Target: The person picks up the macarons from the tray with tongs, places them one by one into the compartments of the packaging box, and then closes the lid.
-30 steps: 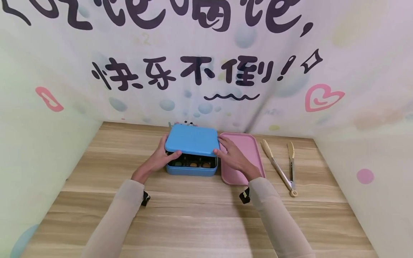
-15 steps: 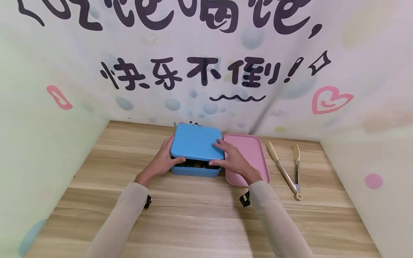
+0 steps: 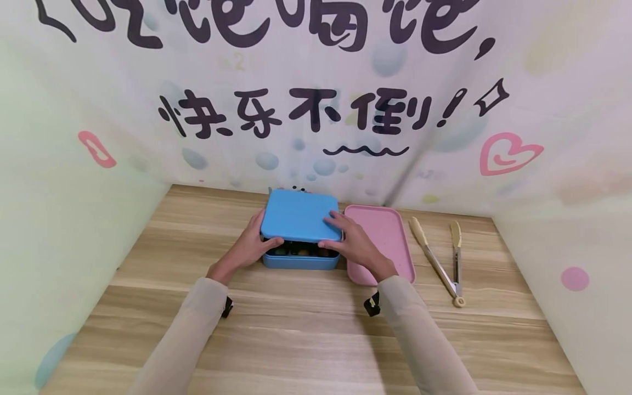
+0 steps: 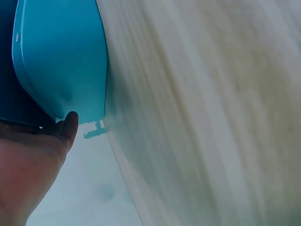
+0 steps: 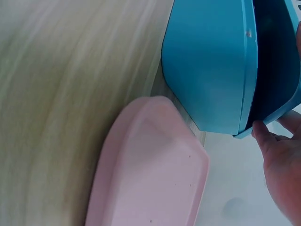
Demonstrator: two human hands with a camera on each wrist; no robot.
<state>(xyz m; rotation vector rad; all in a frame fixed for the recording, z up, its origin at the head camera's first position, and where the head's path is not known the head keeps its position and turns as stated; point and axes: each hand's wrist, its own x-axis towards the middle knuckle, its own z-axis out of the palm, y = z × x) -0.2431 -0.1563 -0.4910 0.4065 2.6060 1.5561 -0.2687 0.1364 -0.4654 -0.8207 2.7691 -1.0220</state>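
Observation:
A blue lid [image 3: 298, 215] sits tilted over a blue box [image 3: 301, 263], raised along the front, leaving a dark gap. Several small round things in the box show dimly through it. My left hand [image 3: 249, 244] grips the lid's left side, its thumb along the front edge. On the right side, my right hand [image 3: 357, 242] holds the lid, thumb at the front corner and fingers spread over the top. In the right wrist view, the lid [image 5: 287, 106] leans away from the box [image 5: 207, 66], still close at the back corner beside the fingers.
A pink tray [image 3: 380, 236] lies right beside the box, partly under my right forearm. Farther right rest tongs [image 3: 446, 278], metal with beige tips, spread apart on the wooden table [image 3: 301, 334]. A printed cloth wall [image 3: 276, 159] stands close behind the box.
The lid's front edge has come down a little, narrowing the gap. My right fingers have shifted from the lid's side onto its top. The head view has turned slightly left.

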